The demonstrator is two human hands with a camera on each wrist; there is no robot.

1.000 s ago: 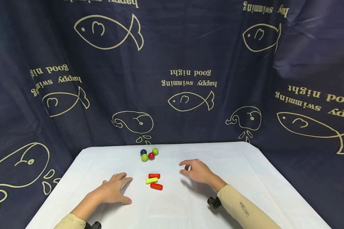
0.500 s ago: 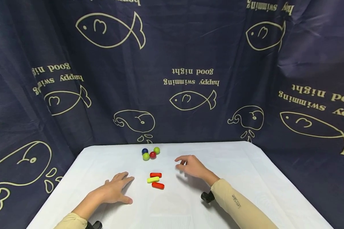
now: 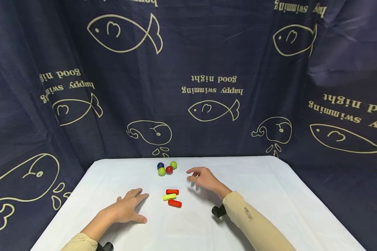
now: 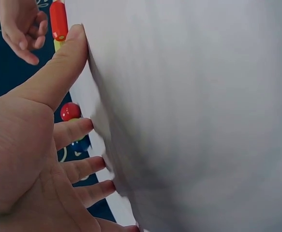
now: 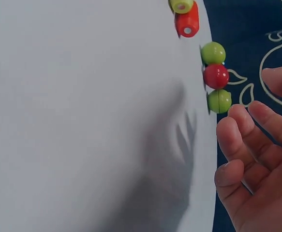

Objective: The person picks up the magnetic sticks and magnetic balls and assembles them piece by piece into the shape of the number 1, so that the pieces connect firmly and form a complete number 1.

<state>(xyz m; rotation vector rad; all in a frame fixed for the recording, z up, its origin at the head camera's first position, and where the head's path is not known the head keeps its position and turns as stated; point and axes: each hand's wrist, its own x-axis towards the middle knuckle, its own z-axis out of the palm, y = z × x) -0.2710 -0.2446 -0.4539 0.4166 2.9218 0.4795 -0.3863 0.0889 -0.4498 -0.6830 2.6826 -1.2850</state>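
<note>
A dark blue curtain [image 3: 213, 139] printed with pale fish, whales and upside-down lettering hangs behind a white table [image 3: 188, 228]. In the head view, the far red tube [image 3: 172, 191], the yellow tube [image 3: 169, 197] and the near red tube [image 3: 175, 203] lie in a close row between the hands; behind them sit the blue ball [image 3: 160, 166], the near green ball [image 3: 161, 171], the red ball [image 3: 169, 170] and the far green ball [image 3: 174, 165], in a tight cluster. The right hand [image 3: 204, 177] has come forward and leftward over the last second, so it is now nearer the balls, just to their right; its fingers are loosely bent, thumb apart, and it holds nothing. The left hand [image 3: 124, 209] stays left of the tubes, fingers spread, also holding nothing. Balls and tubes keep their arrangement, so the change is in reach alone and nothing has been picked up. In the left wrist view, the left fingers fan out with their tips at the white cloth, seemingly touching it; the red ball shows past them, while the blue ball is partly covered. In the right wrist view, the thumb and fingers stand apart beside the balls, with a hand's shadow on the table; contact with any ball cannot be told
</note>
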